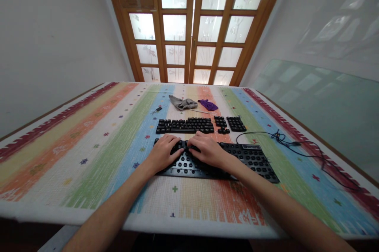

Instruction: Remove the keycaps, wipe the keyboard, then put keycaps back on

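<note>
A black keyboard lies on the table, its keycaps off over most of its surface and the bare switch posts showing. My left hand rests on its upper left part, thumb and index finger apart around a dark gap. My right hand bends over the upper middle, with fingertips and thumb drawn in close to a small dark spot between the hands. Whatever those fingertips grip, if anything, is too small to make out. Behind the keyboard, loose black keycaps lie grouped in rows.
Smaller keycap groups sit to the right. Farther back are a grey cloth, a purple cloth and a small black object. A black cable trails right. The striped tablecloth covers the table.
</note>
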`<action>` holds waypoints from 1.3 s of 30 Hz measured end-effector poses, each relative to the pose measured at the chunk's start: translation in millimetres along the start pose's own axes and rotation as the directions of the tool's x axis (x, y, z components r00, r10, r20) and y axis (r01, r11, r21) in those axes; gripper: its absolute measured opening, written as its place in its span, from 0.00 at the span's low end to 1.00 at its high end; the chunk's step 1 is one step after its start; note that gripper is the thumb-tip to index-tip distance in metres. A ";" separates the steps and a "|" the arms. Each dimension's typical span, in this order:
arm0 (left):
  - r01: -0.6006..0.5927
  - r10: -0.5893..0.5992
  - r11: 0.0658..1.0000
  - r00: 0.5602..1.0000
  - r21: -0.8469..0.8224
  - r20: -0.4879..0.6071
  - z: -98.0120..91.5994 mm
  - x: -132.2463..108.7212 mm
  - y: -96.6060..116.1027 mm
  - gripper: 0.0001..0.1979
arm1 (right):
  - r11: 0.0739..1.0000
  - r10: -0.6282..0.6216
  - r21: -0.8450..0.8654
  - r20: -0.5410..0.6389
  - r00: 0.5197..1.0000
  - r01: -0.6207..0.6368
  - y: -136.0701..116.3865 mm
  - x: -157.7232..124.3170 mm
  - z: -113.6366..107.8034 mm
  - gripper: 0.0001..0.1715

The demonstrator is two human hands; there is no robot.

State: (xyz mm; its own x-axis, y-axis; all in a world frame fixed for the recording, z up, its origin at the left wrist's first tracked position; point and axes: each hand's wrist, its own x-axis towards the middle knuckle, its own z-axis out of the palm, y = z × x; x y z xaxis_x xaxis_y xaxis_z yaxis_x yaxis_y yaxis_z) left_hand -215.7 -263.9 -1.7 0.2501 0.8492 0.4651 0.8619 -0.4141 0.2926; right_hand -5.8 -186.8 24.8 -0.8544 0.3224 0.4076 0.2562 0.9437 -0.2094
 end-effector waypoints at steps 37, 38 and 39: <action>-0.007 0.007 1.000 1.000 0.013 0.007 -1.0 0.6 2.1 0.14 | 0.982 0.165 0.080 0.087 0.982 -0.172 1.4 -1.3 2.3 0.07; -0.008 0.008 1.000 1.000 0.016 0.009 -1.2 0.7 2.1 0.14 | 0.982 0.163 0.080 0.075 0.984 -0.169 1.4 -2.7 3.3 0.07; -0.009 0.009 1.000 1.000 0.019 0.007 -1.3 0.7 2.0 0.14 | 0.983 0.161 0.081 0.065 0.985 -0.167 1.4 -4.2 3.9 0.07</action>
State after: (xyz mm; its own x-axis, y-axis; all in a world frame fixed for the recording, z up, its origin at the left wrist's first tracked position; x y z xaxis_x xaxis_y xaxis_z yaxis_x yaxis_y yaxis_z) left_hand -214.3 -264.5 0.4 0.2612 0.8476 0.4619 0.8679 -0.4157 0.2720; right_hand -3.6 -187.1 19.3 -0.8295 0.4650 0.3094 0.3575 0.8677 -0.3454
